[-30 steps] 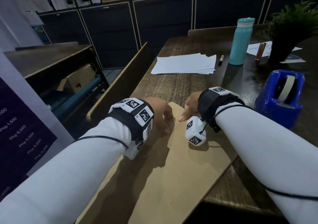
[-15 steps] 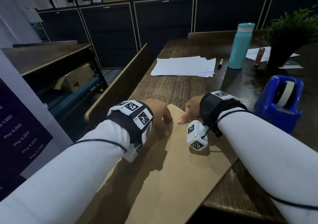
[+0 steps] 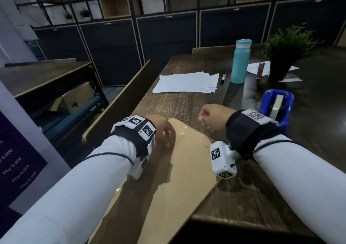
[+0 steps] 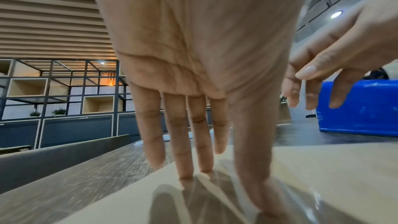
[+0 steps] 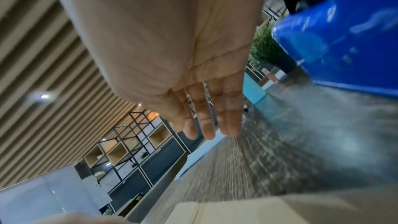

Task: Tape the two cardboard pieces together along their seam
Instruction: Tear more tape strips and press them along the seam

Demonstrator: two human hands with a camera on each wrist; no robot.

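I'm looking down at a dark wood-grain table (image 3: 187,103) in a dim office; a wall of dark cabinets (image 3: 112,52) with open cube shelving above runs across the back, and a slatted ceiling shows in both wrist views. A stack of white paper (image 3: 187,82) lies at 12 o'clock, a teal bottle (image 3: 240,62) and potted plant (image 3: 286,51) sit toward 1 o'clock, and a blue tape dispenser (image 3: 277,107) stands at 2 o'clock.

The two cardboard pieces (image 3: 187,168) lie flat at the table's near left corner, overhanging the edge toward me. Their long axis runs from 7 o'clock up to 12 o'clock, and the seam (image 3: 179,139) follows it, with glossy clear tape (image 3: 184,128) shining at the far end.

My left hand (image 3: 164,131) rests on the far end of the cardboard, fingers (image 4: 185,142) straight and slightly spread, tips and thumb pressing down on the tape. My right hand (image 3: 213,116) hangs above the bare table just right of the cardboard's far corner, holding nothing; its fingers (image 5: 228,108) are straight and close together.
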